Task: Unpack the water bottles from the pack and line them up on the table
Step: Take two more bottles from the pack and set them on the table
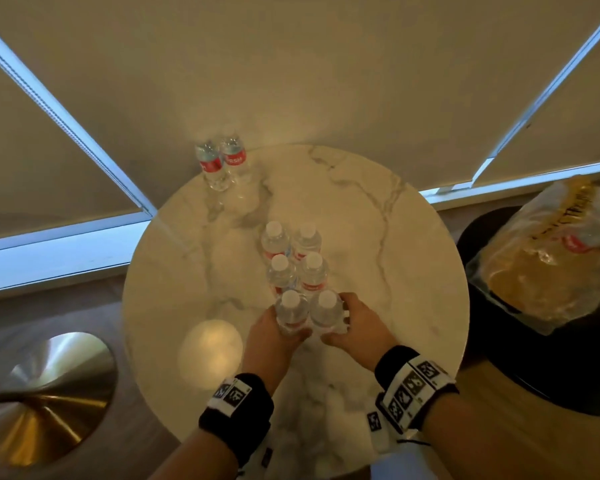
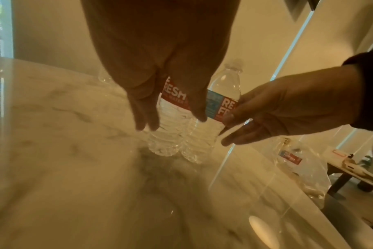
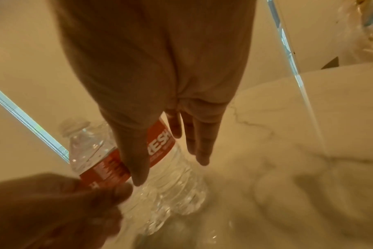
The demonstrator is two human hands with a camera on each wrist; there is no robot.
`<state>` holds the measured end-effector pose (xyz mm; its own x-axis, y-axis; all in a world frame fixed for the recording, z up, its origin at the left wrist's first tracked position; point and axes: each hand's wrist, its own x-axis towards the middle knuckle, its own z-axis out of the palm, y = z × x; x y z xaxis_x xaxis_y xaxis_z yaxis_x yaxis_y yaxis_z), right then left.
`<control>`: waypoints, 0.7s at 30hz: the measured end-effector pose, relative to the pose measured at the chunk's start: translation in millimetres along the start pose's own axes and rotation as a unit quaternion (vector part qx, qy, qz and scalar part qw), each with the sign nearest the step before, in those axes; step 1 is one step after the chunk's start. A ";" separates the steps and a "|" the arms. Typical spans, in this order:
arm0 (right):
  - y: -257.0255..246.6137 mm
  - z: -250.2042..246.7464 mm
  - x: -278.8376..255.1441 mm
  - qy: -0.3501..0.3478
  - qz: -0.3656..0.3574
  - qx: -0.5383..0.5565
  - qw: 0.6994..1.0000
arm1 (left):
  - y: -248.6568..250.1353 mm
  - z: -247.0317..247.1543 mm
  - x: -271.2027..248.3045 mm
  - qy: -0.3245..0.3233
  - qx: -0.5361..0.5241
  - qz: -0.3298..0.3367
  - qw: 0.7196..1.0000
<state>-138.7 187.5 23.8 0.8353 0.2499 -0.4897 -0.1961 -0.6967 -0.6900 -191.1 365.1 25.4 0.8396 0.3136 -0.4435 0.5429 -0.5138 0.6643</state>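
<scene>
Six clear water bottles with white caps and red labels stand in two columns mid-table (image 1: 201, 271). My left hand (image 1: 281, 327) (image 2: 170, 123) grips the near left bottle (image 1: 291, 308) (image 2: 170, 134) around its label. My right hand (image 1: 347, 323) (image 3: 170, 170) grips the near right bottle (image 1: 326, 311) (image 3: 172, 190) the same way. Both bottles are upright and side by side, bases at the tabletop. Two more bottles (image 1: 222, 161) stand together at the far left edge. The torn plastic pack (image 1: 541, 258) lies off to the right.
The table is round, white marble, with bare surface left and right of the columns. The pack rests on a dark stool (image 1: 551, 368) beside the table. A brass-coloured round base (image 1: 49, 400) sits on the floor at the left. Window blinds hang behind.
</scene>
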 end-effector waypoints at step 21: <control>296.2 -368.8 95.7 0.365 0.286 0.158 0.872 | 317.1 340.4 54.2 -0.293 0.101 0.248 0.918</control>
<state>72.6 -242.9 -30.8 0.6359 -0.6522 -0.4126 -0.7235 -0.3178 -0.6128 19.9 -52.7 7.2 0.7958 -0.4511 -0.4040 0.0334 -0.6333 0.7731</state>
